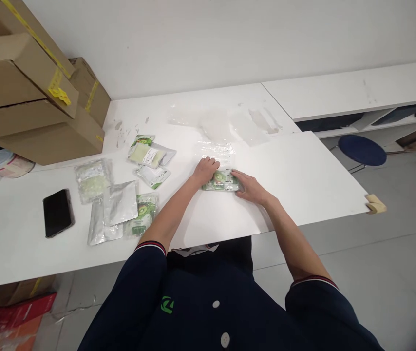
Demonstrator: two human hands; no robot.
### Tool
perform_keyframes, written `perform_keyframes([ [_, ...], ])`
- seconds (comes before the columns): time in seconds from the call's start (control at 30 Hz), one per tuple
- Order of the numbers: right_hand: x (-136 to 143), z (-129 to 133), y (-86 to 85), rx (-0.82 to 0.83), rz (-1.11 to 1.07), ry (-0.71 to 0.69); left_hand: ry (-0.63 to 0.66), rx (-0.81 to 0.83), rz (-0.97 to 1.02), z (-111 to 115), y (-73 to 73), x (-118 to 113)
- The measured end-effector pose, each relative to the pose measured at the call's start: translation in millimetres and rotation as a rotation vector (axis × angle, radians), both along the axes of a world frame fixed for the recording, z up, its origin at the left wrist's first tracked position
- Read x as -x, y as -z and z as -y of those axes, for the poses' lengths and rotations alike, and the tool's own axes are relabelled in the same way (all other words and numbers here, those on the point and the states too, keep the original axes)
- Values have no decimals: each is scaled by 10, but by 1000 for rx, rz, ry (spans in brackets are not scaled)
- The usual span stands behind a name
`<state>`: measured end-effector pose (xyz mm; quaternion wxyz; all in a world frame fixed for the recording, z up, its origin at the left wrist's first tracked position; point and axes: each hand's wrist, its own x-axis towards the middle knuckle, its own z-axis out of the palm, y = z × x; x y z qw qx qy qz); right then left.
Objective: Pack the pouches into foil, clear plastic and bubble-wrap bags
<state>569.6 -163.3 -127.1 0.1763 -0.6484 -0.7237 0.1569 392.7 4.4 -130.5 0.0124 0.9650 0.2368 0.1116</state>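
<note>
A green and white packet lies in a clear plastic bag on the white table. The bag's transparent part stretches away from me beyond the packet. My left hand rests on the packet's upper left corner with its fingers bent and close together; whether they pinch the plastic is hidden. At the packet's right edge is my right hand, fingers extended, thumb a little apart, touching the side of the bag.
Several packets and silver pouches lie left of my arms, beside a black phone. Cardboard boxes stand at the back left. Clear plastic bags lie behind my hands. A blue stool stands right.
</note>
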Motion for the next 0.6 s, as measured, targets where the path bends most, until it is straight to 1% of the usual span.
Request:
perform_keyframes([
  [0.07,-8,82,-7,-55,3,-28,32,6,-51,95,-21,110],
  [0.17,96,353,-38,-77,21,-104,108,59,-92,353,-28,428],
  [0.23,210,556,-46,-55,35,-151,156,109,-57,529,-25,663],
  [0.3,325,683,-29,-39,60,-153,173,147,-25,640,-35,823],
  [0.37,416,694,13,-40,105,-115,158,177,-40,669,-73,861],
  [0.43,461,617,68,-76,171,-67,111,207,-69,647,-146,807],
  [0.5,464,517,117,-136,203,-75,72,264,-80,624,-256,744],
  [0.53,455,480,134,-167,189,-95,68,319,-83,621,-322,739],
  [0.6,432,452,145,-205,90,-133,78,494,-82,635,-461,811],
])
